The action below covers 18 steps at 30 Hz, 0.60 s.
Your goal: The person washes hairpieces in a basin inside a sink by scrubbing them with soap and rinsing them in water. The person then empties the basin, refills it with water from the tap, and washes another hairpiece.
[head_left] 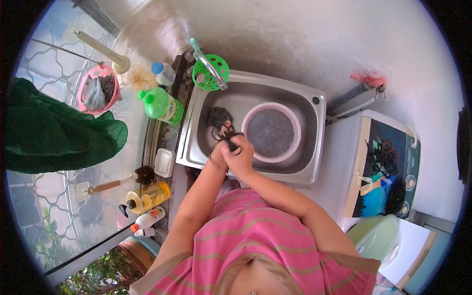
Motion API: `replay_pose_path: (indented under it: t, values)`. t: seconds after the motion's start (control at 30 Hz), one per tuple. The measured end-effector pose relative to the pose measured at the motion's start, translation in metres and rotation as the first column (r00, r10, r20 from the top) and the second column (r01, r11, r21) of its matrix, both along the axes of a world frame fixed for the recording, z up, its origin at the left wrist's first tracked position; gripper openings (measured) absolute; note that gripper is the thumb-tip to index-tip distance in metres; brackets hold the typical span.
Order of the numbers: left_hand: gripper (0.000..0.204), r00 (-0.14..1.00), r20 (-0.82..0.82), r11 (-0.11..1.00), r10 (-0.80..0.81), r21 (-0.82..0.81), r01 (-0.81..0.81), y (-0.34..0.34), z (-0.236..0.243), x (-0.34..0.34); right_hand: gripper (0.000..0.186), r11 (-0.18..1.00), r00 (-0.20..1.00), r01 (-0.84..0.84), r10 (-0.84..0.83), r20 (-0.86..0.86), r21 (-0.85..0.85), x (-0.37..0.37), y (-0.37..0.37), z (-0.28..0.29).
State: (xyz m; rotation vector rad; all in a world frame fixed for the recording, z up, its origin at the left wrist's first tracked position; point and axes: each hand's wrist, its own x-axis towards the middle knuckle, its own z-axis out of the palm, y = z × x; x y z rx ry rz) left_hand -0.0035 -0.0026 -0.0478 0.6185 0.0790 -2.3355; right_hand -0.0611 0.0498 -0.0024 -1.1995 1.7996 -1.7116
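Observation:
My left hand point(219, 155) and my right hand point(240, 157) are pressed together over the left half of the steel sink point(308, 101), both closed around a dark, stringy fabric item point(231, 140). Fingers of my left hand are partly hidden by my right hand and the item. A dark fuzzy mass point(219, 115) shows just above my hands inside the sink. To their right, a round pink basin point(295, 132) with cloudy water sits in the sink.
A curved tap point(216, 76) and green holed basket point(205, 66) are at the sink's back left. Bottles point(162, 105), a soap dish point(164, 162) and a brush point(142, 175) line the left ledge. A washing machine point(339, 147) with dark items on top stands right.

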Motion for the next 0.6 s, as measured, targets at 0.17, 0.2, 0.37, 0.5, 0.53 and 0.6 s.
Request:
replay_pose_path:
  t: [0.17,0.2,0.37,0.5,0.53,0.6]
  values:
    - [0.034,0.907,0.415,0.997,-0.076,0.013,0.078,0.012,0.067,-0.034,0.011,0.976,0.961,0.196,-0.171,-0.217,0.098,-0.079,-0.057,-0.058]
    - [0.035,0.967,0.248,0.998,-0.066,0.009,0.065,0.01,0.062,-0.027,0.011,0.979,0.965,0.179,-0.155,-0.213,0.095,-0.074,-0.063,-0.045]
    - [0.054,0.982,0.188,0.992,0.021,0.115,-0.043,0.013,0.071,-0.027,0.018,0.987,0.987,0.159,-0.16,0.016,0.029,-0.069,-0.074,0.017]
    - [0.07,0.985,-0.125,0.992,-0.118,-0.07,0.109,0.01,0.051,-0.015,0.022,0.996,0.998,-0.059,0.056,0.038,0.073,-0.031,-0.034,0.031]
    - [0.062,0.974,-0.133,0.973,-0.183,-0.167,0.16,-0.001,0.04,-0.01,0.021,0.976,0.977,-0.211,0.21,0.023,0.054,-0.018,-0.016,0.019]
    - [0.038,0.996,0.066,0.998,-0.051,-0.025,0.053,-0.004,0.036,-0.004,0.019,0.899,0.837,-0.433,0.371,-0.402,-0.071,-0.012,0.012,0.04]
